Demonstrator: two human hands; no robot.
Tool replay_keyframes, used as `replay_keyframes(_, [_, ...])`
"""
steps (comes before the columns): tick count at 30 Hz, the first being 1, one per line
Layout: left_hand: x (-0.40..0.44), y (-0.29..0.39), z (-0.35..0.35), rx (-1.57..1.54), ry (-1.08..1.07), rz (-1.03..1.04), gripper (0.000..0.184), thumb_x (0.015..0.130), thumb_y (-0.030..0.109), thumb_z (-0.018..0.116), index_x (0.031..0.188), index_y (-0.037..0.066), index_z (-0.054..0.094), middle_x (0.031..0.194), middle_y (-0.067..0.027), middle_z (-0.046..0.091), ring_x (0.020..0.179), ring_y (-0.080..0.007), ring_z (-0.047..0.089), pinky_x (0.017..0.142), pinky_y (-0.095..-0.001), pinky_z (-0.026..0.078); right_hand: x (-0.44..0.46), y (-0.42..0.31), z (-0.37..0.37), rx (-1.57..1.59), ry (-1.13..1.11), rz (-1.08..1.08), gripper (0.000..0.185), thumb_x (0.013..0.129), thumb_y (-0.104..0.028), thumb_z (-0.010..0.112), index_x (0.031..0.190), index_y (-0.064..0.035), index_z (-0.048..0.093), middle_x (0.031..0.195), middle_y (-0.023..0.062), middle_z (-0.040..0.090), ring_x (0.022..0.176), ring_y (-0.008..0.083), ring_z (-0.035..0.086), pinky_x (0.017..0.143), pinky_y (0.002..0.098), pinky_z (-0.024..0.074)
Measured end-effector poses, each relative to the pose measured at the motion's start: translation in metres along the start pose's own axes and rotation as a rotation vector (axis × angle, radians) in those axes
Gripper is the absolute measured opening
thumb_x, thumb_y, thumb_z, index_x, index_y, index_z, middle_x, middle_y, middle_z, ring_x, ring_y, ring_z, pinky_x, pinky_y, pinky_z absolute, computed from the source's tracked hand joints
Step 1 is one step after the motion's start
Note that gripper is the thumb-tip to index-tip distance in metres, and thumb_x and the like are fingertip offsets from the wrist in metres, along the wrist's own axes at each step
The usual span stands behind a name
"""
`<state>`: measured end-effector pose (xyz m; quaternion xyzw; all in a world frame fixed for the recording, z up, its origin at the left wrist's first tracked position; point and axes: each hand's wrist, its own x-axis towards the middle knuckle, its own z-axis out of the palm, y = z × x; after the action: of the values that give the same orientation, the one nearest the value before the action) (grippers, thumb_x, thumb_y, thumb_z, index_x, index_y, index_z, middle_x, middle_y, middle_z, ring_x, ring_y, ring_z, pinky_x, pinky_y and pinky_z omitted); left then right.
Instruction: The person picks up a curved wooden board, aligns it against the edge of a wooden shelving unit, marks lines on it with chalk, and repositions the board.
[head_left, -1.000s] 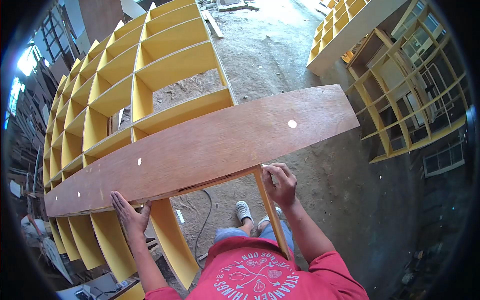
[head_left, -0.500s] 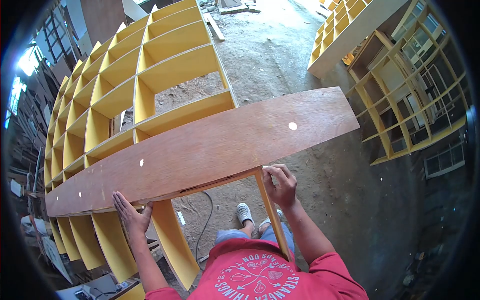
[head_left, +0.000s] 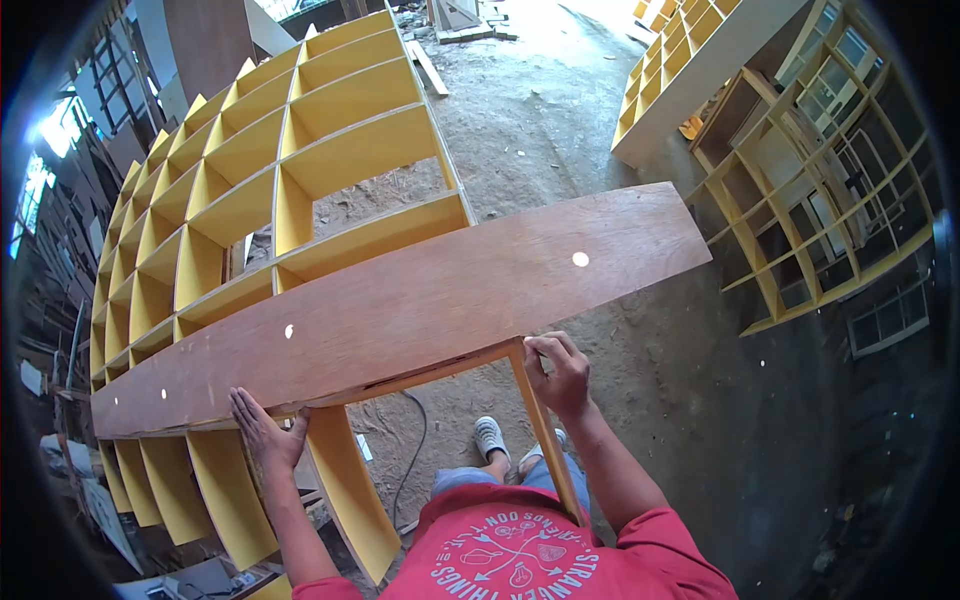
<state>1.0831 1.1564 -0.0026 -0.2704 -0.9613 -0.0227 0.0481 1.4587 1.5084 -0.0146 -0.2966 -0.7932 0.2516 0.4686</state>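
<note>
A long reddish-brown plywood panel (head_left: 430, 285) with curved edges and round holes lies across a yellow wooden grid frame (head_left: 235, 205). My left hand (head_left: 268, 430) rests at the panel's near edge, fingers stretched over the top and thumb spread along the edge. Under it, curved yellow ribs (head_left: 345, 480) of the frame reach toward me. My right hand (head_left: 560, 375) is closed in a pinch at the panel's near edge, beside the corner of a narrow wooden strip (head_left: 545, 430). What its fingertips hold, if anything, is too small to make out.
Another yellow grid frame (head_left: 680, 55) stands at the upper right, near an open curved lattice (head_left: 810, 290). A dark cable (head_left: 423, 430) lies on the dusty floor (head_left: 500, 110) by my shoes (head_left: 489, 435). Boards and scraps line the left side.
The whole view has shifted slightly, with the grid frame and panel a little lower. Both hands keep nearly the same places at the panel's edge.
</note>
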Motion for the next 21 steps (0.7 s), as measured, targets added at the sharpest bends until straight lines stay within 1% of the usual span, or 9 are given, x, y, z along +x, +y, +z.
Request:
replay_keyframes(4, [0.000, 0.000, -0.003, -0.015, 0.000, 0.005, 0.151, 0.079, 0.090, 0.070, 0.171, -0.009, 0.004, 0.179, -0.0333, 0.007, 0.169, -0.0427, 0.004, 0.139, -0.0538, 0.004, -0.015, 0.004, -0.005, 0.029, 0.119, 0.018, 0.012, 0.093, 0.003, 0.076, 0.104, -0.0024, 0.074, 0.094, 0.0151, 0.077, 0.084, 0.0300, 0.078, 0.075, 0.0383, 0.0634])
replay_keyframes(5, [-0.001, -0.002, -0.002, -0.015, 0.008, 0.015, 0.149, 0.081, 0.089, 0.069, 0.171, -0.009, 0.004, 0.179, -0.0332, 0.007, 0.169, -0.0426, 0.004, 0.139, -0.0539, 0.003, -0.022, 0.008, -0.006, 0.073, 0.117, 0.065, 0.011, 0.099, 0.001, 0.073, 0.109, -0.0021, 0.074, 0.095, 0.0151, 0.078, 0.085, 0.0279, 0.079, 0.076, 0.0376, 0.0633])
replay_keyframes(7, [-0.001, -0.006, 0.002, -0.016, 0.022, 0.038, 0.144, 0.085, 0.087, 0.067, 0.172, -0.009, 0.004, 0.180, -0.0331, 0.007, 0.169, -0.0424, 0.004, 0.138, -0.0540, 0.003, -0.038, 0.011, -0.011, 0.104, 0.124, 0.166, 0.012, 0.102, 0.000, 0.070, 0.113, -0.0014, 0.074, 0.096, 0.0150, 0.079, 0.088, 0.0257, 0.080, 0.078, 0.0375, 0.0638])
replay_keyframes(11, [0.001, -0.016, 0.007, -0.087, 0.053, 0.068, 0.127, 0.096, 0.077, 0.062, 0.171, -0.009, 0.008, 0.179, -0.0325, 0.011, 0.169, -0.0420, 0.007, 0.138, -0.0542, 0.004, -0.049, -0.007, -0.026, 0.187, 0.108, 0.305, 0.016, 0.107, -0.001, 0.064, 0.120, 0.0002, 0.074, 0.096, 0.0142, 0.081, 0.091, 0.0230, 0.081, 0.082, 0.0368, 0.0649])
replay_keyframes(13, [0.004, -0.022, 0.012, -0.120, 0.075, 0.061, 0.119, 0.100, 0.073, 0.060, 0.171, -0.010, 0.013, 0.179, -0.0318, 0.015, 0.169, -0.0415, 0.010, 0.138, -0.0542, 0.005, -0.053, -0.017, -0.035, 0.147, 0.038, 0.301, 0.019, 0.106, -0.003, 0.067, 0.123, 0.0007, 0.074, 0.100, 0.0152, 0.081, 0.094, 0.0231, 0.081, 0.084, 0.0372, 0.0656])
replay_keyframes(14, [0.004, -0.026, 0.016, -0.120, 0.100, 0.070, 0.114, 0.101, 0.071, 0.060, 0.170, -0.009, 0.018, 0.178, -0.0310, 0.020, 0.168, -0.0417, 0.014, 0.138, -0.0543, 0.008, -0.055, -0.021, -0.040, 0.125, 0.005, 0.294, 0.020, 0.105, -0.003, 0.068, 0.125, 0.0010, 0.073, 0.101, 0.0158, 0.081, 0.095, 0.0231, 0.081, 0.084, 0.0373, 0.0659])
replay_keyframes(16, [0.006, -0.031, 0.017, -0.127, 0.159, 0.088, 0.105, 0.103, 0.068, 0.060, 0.168, -0.008, 0.029, 0.176, -0.0295, 0.029, 0.166, -0.0421, 0.023, 0.137, -0.0546, 0.014, -0.059, -0.032, -0.048, 0.139, -0.080, 0.280, 0.027, 0.103, -0.008, 0.072, 0.129, 0.0005, 0.072, 0.111, 0.0181, 0.079, 0.102, 0.0258, 0.080, 0.086, 0.0386, 0.0659])
replay_keyframes(20, [0.008, -0.037, -0.006, -0.160, 0.161, 0.118, 0.089, 0.098, 0.058, 0.073, 0.160, 0.000, 0.048, 0.168, -0.0264, 0.044, 0.159, -0.0420, 0.037, 0.132, -0.0537, 0.029, -0.064, -0.060, -0.067, 0.090, -0.268, 0.229, 0.043, 0.098, -0.015, 0.080, 0.137, -0.0007, 0.069, 0.129, 0.0211, 0.073, 0.117, 0.0321, 0.074, 0.092, 0.0411, 0.0647])
replay_keyframes(21, [0.009, -0.039, -0.014, -0.174, 0.144, 0.128, 0.085, 0.096, 0.054, 0.076, 0.158, 0.001, 0.051, 0.166, -0.0258, 0.047, 0.158, -0.0420, 0.040, 0.130, -0.0533, 0.032, -0.071, -0.061, -0.070, 0.078, -0.324, 0.241, 0.051, 0.096, -0.018, 0.082, 0.141, -0.0017, 0.066, 0.135, 0.0207, 0.070, 0.124, 0.0366, 0.070, 0.097, 0.0425, 0.0625])
